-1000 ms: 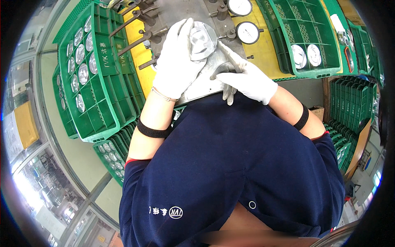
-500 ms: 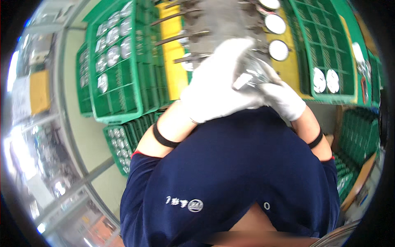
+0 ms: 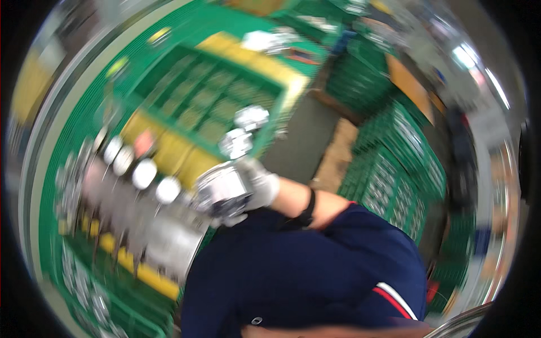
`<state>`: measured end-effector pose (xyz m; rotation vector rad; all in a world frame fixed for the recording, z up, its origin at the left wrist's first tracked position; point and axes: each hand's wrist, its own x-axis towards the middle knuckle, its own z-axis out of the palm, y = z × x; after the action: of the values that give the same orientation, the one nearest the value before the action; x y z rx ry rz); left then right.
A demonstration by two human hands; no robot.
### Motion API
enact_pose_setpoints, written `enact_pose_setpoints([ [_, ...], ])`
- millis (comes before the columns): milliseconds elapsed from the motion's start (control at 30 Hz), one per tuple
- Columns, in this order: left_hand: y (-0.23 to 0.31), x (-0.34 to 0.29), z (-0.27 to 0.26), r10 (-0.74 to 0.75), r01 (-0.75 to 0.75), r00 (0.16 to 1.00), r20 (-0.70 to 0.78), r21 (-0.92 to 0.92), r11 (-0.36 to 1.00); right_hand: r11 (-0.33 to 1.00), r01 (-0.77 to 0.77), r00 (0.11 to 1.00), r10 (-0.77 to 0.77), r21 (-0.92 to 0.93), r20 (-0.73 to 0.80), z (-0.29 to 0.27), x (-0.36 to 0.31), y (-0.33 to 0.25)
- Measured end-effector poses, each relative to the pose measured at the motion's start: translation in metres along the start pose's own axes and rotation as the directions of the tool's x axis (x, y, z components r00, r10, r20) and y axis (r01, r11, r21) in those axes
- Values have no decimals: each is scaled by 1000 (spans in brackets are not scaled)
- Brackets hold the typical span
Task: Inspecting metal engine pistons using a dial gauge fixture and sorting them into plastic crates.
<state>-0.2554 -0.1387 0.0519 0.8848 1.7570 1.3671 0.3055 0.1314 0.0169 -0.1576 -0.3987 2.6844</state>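
Bright, cool indoor light with soft shadows; 2 lamp strips (image 3: 465,58) glare at upper right. Strong motion blur smears the tray (image 3: 256,80), worst along the left edge of the tabletop (image 3: 217,22), which lens distortion bends into an arc. Round dials (image 3: 144,173) near the steel plate (image 3: 169,234) wash out to flat white, their markings unreadable; the plate's right end carries a broad pale sheen. The metal piece (image 3: 225,190) mixes bright reflections with dark patches. The navy shirt (image 3: 304,270) is dark and less smeared. Black vignetting fills all 4 corners.
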Motion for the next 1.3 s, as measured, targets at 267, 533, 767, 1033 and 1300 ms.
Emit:
enact_pose_setpoints([
  [267, -41, 223, 169, 158, -114, 862, 481, -120, 986, 949, 313, 935, -311, -15, -171, -8, -67, 23],
  [533, -53, 243, 193, 178, -150, 854, 488, -97, 984, 919, 391, 863, -388, -58, -325, 0, -112, 39],
  [767, -65, 219, 141, 171, -170, 930, 327, -33, 985, 886, 463, 827, -446, -35, -343, -9, -104, 18],
  [1033, -35, -21, -93, 91, -21, 948, -306, 227, 974, 79, 224, 439, -898, -971, 29, -25, -108, -74],
  [1300, 52, -179, 19, 198, -346, 906, -373, -387, 855, 201, 131, 120, -975, -971, -185, -133, -79, -175],
])
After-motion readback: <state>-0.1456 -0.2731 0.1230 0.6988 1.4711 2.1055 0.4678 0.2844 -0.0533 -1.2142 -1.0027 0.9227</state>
